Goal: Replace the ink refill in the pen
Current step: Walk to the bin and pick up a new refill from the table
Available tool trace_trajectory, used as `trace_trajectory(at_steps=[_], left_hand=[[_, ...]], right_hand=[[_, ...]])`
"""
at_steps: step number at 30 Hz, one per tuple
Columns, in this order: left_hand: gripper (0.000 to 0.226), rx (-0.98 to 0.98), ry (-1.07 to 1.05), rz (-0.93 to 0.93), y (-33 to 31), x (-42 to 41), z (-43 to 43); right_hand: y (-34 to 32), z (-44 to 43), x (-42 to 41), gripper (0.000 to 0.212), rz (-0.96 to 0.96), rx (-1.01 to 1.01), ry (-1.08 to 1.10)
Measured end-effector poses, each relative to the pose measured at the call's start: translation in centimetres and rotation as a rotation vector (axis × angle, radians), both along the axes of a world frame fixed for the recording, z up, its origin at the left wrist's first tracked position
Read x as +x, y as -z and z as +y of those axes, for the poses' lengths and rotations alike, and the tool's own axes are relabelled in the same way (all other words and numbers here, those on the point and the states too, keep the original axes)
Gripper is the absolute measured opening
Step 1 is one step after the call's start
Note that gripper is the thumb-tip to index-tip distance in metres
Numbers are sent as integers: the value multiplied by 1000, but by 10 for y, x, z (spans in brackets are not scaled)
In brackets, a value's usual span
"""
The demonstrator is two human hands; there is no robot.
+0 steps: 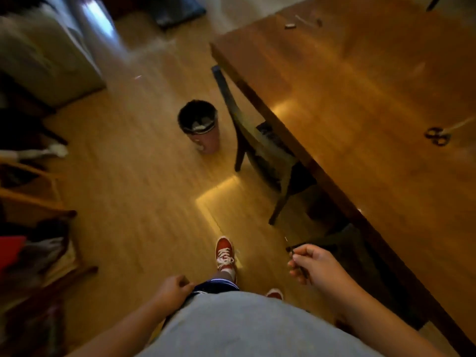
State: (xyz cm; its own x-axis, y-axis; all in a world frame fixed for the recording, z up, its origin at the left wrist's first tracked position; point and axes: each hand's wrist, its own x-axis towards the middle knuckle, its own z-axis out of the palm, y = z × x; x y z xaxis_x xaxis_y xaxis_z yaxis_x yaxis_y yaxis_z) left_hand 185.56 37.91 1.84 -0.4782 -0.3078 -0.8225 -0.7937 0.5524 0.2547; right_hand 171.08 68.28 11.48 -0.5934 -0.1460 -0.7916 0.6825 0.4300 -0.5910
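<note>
The person stands on the wood floor (134, 176) beside the table (360, 99), which fills the right of the frame. Low right, the right hand (316, 264) pinches a thin dark stick, seemingly the refill (296, 249), between thumb and fingers; its tip pokes up and left past the fingers. It is too blurred to tell more. Low centre, the left hand (172, 289) is curled closed against the hip, holding nothing I can see. A bin (199, 124) sits mid-frame, near a chair (257, 150) tucked under the table. Scissors (438, 136) lie at the table's right edge of frame. Small bits, possibly pen parts (304, 21), lie at the top.
</note>
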Motion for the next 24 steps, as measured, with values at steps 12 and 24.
trace_trajectory(at_steps=[12, 24], left_hand=[[27, 51, -625, -163, 45, 170, -156], [20, 12, -480, 4, 26, 50, -345]], right_hand=[[24, -303, -44, 13, 27, -85, -505], [39, -435, -127, 13, 11, 96, -482]])
